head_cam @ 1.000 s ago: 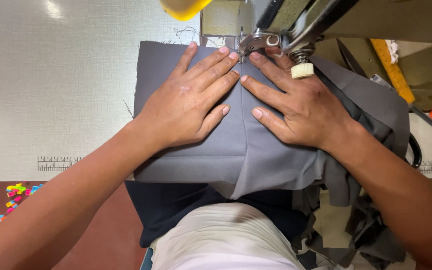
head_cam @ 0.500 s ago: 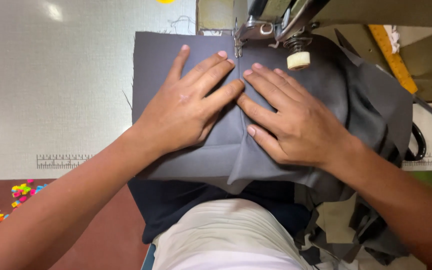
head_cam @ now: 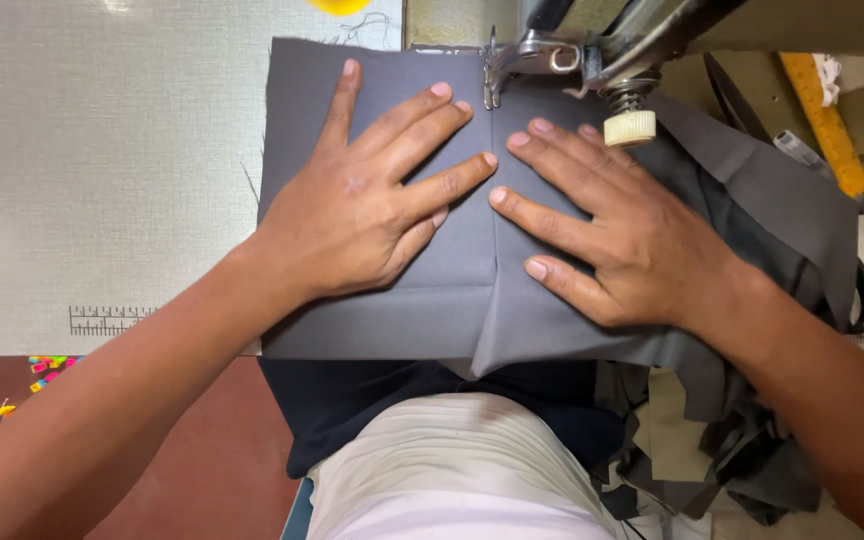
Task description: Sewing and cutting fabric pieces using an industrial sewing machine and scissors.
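A grey piece of fabric [head_cam: 452, 300] lies flat on the pale sewing table [head_cam: 102, 180], with a seam running down its middle. My left hand [head_cam: 372, 200] presses flat on the fabric left of the seam, fingers spread. To the right of the seam my right hand [head_cam: 612, 235] lies flat the same way. Both sets of fingertips point toward the presser foot [head_cam: 497, 75] of the sewing machine [head_cam: 602, 40] at the top. Neither hand grips anything.
A cream knob [head_cam: 630, 127] hangs from the machine above my right hand. More grey fabric bunches at the right and hangs off the table edge. A yellow ruler [head_cam: 827, 120] and dark scissors lie at the far right. Small coloured bits [head_cam: 47, 365] dot the floor at left.
The fabric and both hands have slid back toward me, away from the presser foot, leaving more grey cloth showing beyond my fingertips.
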